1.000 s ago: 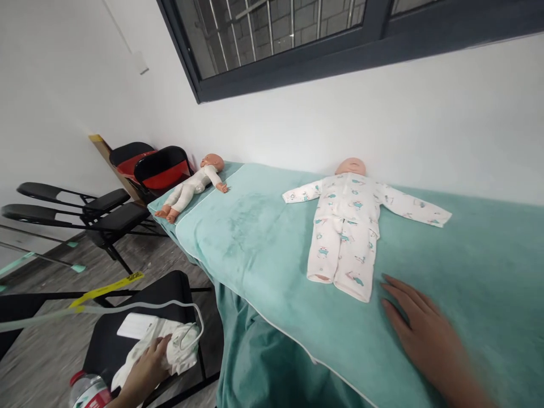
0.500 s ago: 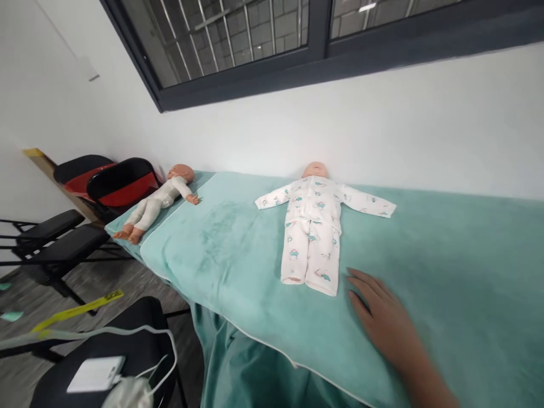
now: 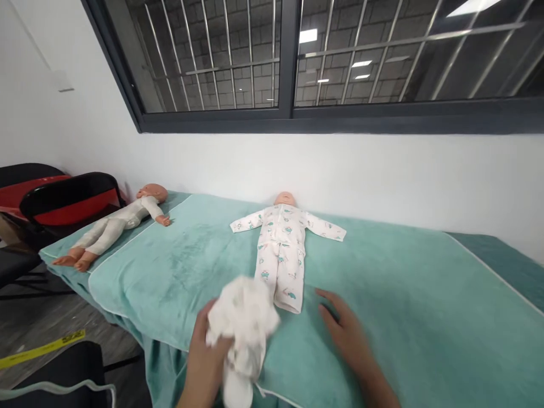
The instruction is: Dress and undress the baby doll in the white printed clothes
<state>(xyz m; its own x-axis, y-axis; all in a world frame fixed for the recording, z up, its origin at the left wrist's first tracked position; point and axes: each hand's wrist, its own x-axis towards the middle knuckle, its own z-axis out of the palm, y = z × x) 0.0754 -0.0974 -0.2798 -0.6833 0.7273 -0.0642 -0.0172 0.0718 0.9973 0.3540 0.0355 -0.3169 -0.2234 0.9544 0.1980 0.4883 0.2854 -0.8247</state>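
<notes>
My left hand (image 3: 208, 351) is closed around a bunched white cloth item (image 3: 244, 314), blurred by motion, with small faint marks on it; its exact kind I cannot make out. It hangs over the front part of the teal cover. My right hand (image 3: 346, 334) is empty with fingers apart, low over the cover, just right of the trouser legs. Ahead lies a baby doll (image 3: 284, 198) on its back, head toward the wall. A white printed top (image 3: 284, 224) with spread sleeves and matching trousers (image 3: 280, 269) dress it. The bundle partly covers the left trouser leg.
The teal cover (image 3: 382, 272) drapes over the table against a white wall below a barred window (image 3: 289, 68). A second doll (image 3: 123, 221) in a cream body lies at the left end. Black and red chairs (image 3: 76, 198) stand beyond it; another chair (image 3: 63, 374) is at lower left.
My left hand has come into view holding the white cloth bundle. The camera view has turned right and up. My right hand remains open beside the trousers; the dolls lie as before.
</notes>
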